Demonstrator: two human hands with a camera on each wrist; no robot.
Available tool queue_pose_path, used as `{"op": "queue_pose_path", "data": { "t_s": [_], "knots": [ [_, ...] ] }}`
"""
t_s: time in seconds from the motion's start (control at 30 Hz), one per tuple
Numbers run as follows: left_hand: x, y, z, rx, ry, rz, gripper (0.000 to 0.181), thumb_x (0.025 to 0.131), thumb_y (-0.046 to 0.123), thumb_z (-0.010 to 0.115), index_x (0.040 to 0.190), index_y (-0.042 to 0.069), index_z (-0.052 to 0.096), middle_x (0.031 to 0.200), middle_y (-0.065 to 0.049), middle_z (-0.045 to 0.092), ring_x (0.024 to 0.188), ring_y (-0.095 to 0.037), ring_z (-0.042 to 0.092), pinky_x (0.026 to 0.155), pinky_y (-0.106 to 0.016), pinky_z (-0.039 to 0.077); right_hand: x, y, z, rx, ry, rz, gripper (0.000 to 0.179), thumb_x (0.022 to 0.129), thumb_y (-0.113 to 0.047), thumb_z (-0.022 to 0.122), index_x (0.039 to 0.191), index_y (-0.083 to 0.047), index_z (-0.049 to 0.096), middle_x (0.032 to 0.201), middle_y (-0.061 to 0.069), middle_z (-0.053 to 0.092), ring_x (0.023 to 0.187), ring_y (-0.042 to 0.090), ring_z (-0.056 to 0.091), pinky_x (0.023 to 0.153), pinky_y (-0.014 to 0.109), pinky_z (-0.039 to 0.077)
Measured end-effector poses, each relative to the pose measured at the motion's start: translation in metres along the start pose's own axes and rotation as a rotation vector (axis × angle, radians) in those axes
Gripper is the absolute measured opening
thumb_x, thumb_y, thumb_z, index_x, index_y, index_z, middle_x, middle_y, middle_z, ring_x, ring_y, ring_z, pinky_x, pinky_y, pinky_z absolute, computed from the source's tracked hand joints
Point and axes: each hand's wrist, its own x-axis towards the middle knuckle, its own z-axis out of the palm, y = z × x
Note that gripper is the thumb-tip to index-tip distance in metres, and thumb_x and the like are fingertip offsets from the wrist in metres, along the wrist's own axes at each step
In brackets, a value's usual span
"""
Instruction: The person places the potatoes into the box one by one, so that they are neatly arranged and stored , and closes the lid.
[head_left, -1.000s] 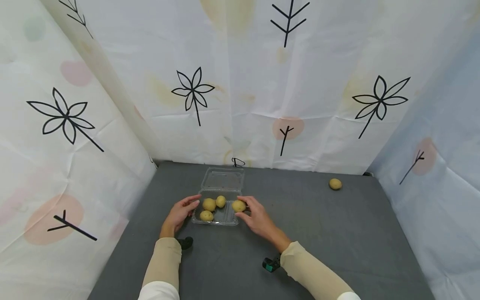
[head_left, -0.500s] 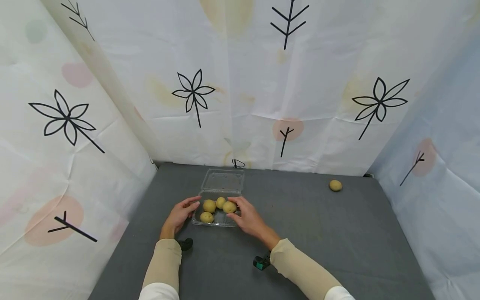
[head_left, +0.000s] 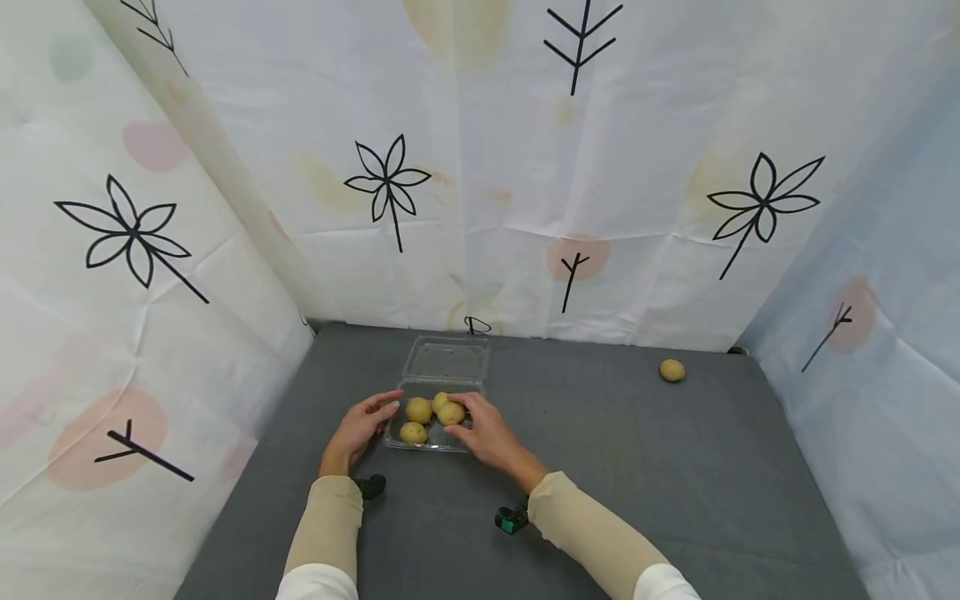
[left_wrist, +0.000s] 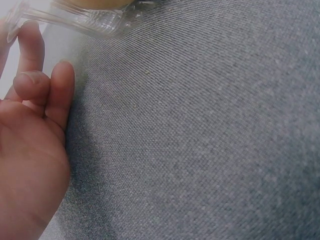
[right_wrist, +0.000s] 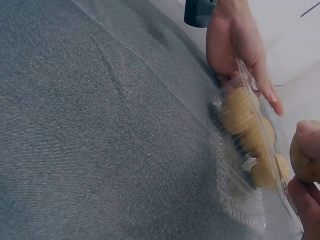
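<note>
A clear plastic clamshell container [head_left: 448, 444] lies on the table with its lid [head_left: 447, 358] folded back. Inside sit three potatoes, one at the back left [head_left: 418, 409], one at the front left [head_left: 413, 432] and another at the back [head_left: 440, 402], partly covered in the head view. My right hand [head_left: 486, 431] pinches a further potato [head_left: 451, 414] between thumb and fingers, above the container's right half; the right wrist view shows it [right_wrist: 306, 162] over the rim. At the container's left wall, my left hand [head_left: 358, 431] grips the edge, thumb and fingertips at the rim [left_wrist: 75, 19].
One more potato [head_left: 672, 371] lies alone at the back right of the grey table [head_left: 600, 442]. White patterned cloth [head_left: 495, 167] hangs behind and on both sides. Dark wrist cameras sit by both forearms, the right one [head_left: 512, 520] close over the table.
My right hand has carried its potato leftward, from the container's right edge to beside the potato at the back. My left hand has stayed at the left wall.
</note>
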Motion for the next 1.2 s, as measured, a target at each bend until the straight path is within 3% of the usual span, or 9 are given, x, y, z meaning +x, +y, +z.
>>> {"op": "queue_pose_path", "data": {
  "t_s": [0.23, 0.4, 0.7, 0.97, 1.2],
  "knots": [
    [0.001, 0.001, 0.001, 0.005, 0.007, -0.01, 0.045, 0.102, 0.032, 0.064, 0.144, 0.017, 0.06, 0.093, 0.004, 0.057, 0.076, -0.011, 0.051, 0.074, -0.025, 0.049, 0.009, 0.002, 0.007, -0.006, -0.014, 0.022, 0.054, 0.097, -0.02, 0.072, 0.145, -0.005, 0.053, 0.133, 0.012, 0.059, 0.116, 0.024, 0.064, 0.095, 0.038, 0.056],
    [0.002, 0.002, 0.002, 0.003, 0.003, -0.011, 0.044, 0.102, 0.033, 0.065, 0.143, 0.018, 0.06, 0.094, 0.004, 0.058, 0.078, -0.012, 0.051, 0.075, -0.026, 0.049, 0.011, 0.005, 0.008, -0.043, -0.028, 0.033, 0.055, 0.096, -0.023, 0.073, 0.145, -0.006, 0.053, 0.134, 0.011, 0.06, 0.117, 0.023, 0.064, 0.095, 0.037, 0.056],
    [0.001, 0.0, 0.0, -0.002, 0.005, -0.006, 0.046, 0.101, 0.033, 0.066, 0.143, 0.017, 0.06, 0.099, 0.002, 0.06, 0.077, -0.012, 0.051, 0.075, -0.027, 0.049, 0.007, 0.011, 0.013, -0.321, -0.122, -0.044, 0.051, 0.096, -0.031, 0.072, 0.141, -0.013, 0.058, 0.131, 0.006, 0.063, 0.116, 0.02, 0.064, 0.096, 0.037, 0.054],
    [0.0, -0.001, 0.001, -0.002, 0.003, -0.014, 0.046, 0.101, 0.033, 0.065, 0.143, 0.017, 0.06, 0.103, 0.001, 0.061, 0.077, -0.014, 0.049, 0.076, -0.028, 0.047, 0.005, 0.01, 0.014, -0.316, -0.117, -0.05, 0.05, 0.096, -0.031, 0.073, 0.14, -0.012, 0.059, 0.129, 0.006, 0.064, 0.114, 0.02, 0.065, 0.096, 0.038, 0.054],
    [0.002, 0.0, 0.0, 0.007, -0.004, -0.015, 0.046, 0.101, 0.034, 0.065, 0.143, 0.018, 0.06, 0.095, 0.003, 0.057, 0.075, -0.014, 0.048, 0.075, -0.029, 0.046, 0.007, 0.008, 0.012, -0.324, -0.12, -0.052, 0.048, 0.093, -0.03, 0.075, 0.135, -0.01, 0.063, 0.13, 0.007, 0.067, 0.114, 0.021, 0.066, 0.095, 0.037, 0.055]
  ]
}}
